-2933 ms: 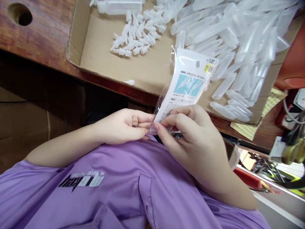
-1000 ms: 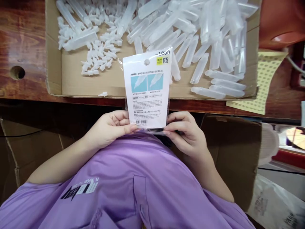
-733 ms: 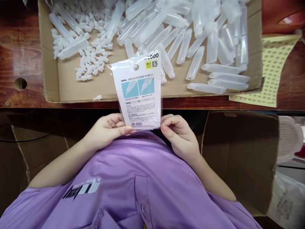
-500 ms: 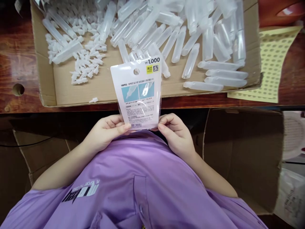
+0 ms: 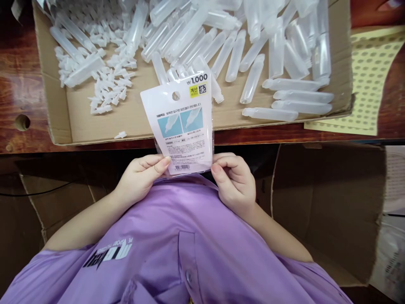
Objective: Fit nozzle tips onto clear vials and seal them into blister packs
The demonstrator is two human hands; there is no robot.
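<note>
A clear plastic packet with a printed white backing card (image 5: 183,126) is held up between my two hands, at the table's front edge. Two blue pictures, a price and a hanging hole show on the card. My left hand (image 5: 142,175) pinches its lower left edge, thumb on the front. At the lower right corner, my right hand (image 5: 236,179) grips the packet between thumb and curled fingers. Behind the card's top lie translucent plastic tubes (image 5: 251,80) in a shallow cardboard box. Whatever is inside the packet is hidden by the card.
The cardboard box (image 5: 85,131) also holds a heap of small white nozzle tips (image 5: 109,90) at its left. A yellow sheet of round stickers (image 5: 367,84) lies right of it on the wooden table (image 5: 15,97). A large open carton (image 5: 329,211) stands below at right.
The packet has turned slightly, its top leaning a little further left. Both hands keep their hold on it. The view has shifted slightly.
</note>
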